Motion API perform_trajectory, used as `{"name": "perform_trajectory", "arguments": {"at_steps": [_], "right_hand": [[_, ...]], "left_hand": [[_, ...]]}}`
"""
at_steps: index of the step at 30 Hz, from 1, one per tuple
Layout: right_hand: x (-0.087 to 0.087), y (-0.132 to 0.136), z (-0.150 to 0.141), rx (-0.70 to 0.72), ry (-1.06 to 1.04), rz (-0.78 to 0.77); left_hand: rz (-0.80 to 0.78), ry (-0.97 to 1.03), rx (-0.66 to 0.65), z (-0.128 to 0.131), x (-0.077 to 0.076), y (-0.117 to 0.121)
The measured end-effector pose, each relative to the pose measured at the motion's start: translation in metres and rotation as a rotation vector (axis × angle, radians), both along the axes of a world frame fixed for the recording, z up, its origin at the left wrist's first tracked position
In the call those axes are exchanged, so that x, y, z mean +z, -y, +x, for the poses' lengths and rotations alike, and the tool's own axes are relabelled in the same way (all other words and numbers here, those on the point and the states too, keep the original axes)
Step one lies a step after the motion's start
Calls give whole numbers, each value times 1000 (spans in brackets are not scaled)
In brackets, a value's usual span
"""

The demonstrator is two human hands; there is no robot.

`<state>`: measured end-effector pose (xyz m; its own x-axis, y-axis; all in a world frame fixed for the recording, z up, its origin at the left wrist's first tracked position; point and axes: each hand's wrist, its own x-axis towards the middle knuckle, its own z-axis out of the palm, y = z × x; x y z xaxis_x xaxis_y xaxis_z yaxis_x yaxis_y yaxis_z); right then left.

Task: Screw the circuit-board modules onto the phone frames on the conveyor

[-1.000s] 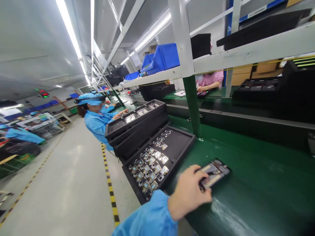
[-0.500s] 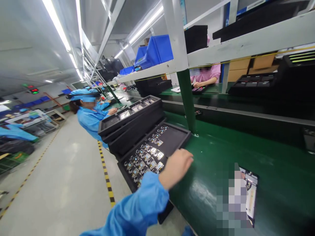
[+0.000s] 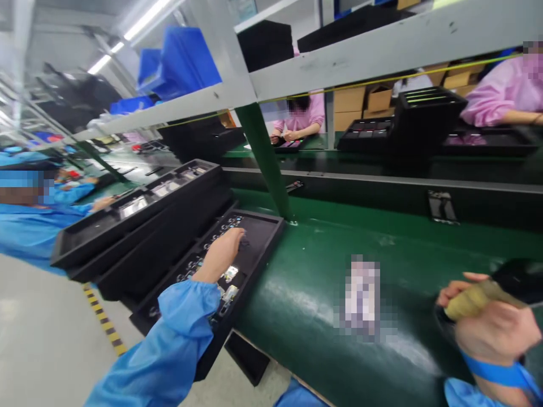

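My left hand (image 3: 220, 255), in a blue sleeve, reaches over a black tray (image 3: 278, 221) at the left. Its fingers are bent together, with a small dark thing at the tips that I cannot make out. Rows of small electronic parts (image 3: 230, 293) lie in the tray, some hidden under my arm. At the right edge my right hand (image 3: 492, 330), with a blue wristband, is closed around a dark tool with a yellow-wrapped grip (image 3: 469, 299); motion blurs it. Between the hands a phone-shaped piece (image 3: 362, 297), pixelated, lies flat on the green bench (image 3: 314, 265).
Stacked black trays (image 3: 139, 237) stand left of the parts tray. A green post (image 3: 265, 161) rises behind it to a white shelf rail (image 3: 360, 62). A phone part (image 3: 442, 206) lies against the rear ledge. Co-workers in pink (image 3: 303, 116) and blue (image 3: 25, 226) sit nearby.
The view has turned to the right. My left hand has gone from the tray's right edge to over its inside. My right hand has come into view with the yellow-gripped tool.
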<state>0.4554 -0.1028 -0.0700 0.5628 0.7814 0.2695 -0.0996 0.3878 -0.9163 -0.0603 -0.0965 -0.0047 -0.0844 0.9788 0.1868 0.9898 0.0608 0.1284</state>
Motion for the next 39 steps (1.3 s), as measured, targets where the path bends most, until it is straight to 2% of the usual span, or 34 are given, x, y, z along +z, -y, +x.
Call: {"name": "perform_trajectory", "arguments": {"at_steps": [3, 4, 7, 9, 11, 14, 17, 20, 23, 27, 31, 39], "right_hand": [[1, 0, -5, -39, 30, 27], [1, 0, -6, -52, 37, 36], [-1, 0, -7, -43, 68, 55], [-4, 1, -5, -15, 75, 63], [-5, 2, -3, 2, 72, 58], [-6, 3, -3, 6, 75, 41], [-5, 3, -4, 2, 72, 31], [-3, 3, -6, -4, 73, 36], [-2, 3, -7, -18, 91, 62], [-1, 3, -7, -25, 91, 82], [-2, 3, -6, -29, 110, 81], [1, 2, -6, -29, 49, 65]], "left_hand": [[-62, 39, -415, 71, -13, -19], [-105, 37, -514, 96, -20, -25], [-189, -21, -746, 159, -41, -35], [-163, -53, -817, 180, -50, -35], [-104, -15, -799, 183, -56, -28], [-62, 99, -728, 167, -62, -12], [-57, 133, -701, 158, -66, -5], [23, 164, -697, 171, -72, -14], [87, 181, -759, 201, -77, -32], [93, 72, -822, 231, -80, -49], [93, 33, -868, 234, -82, -53], [47, 135, -922, 232, -83, -49]]}}
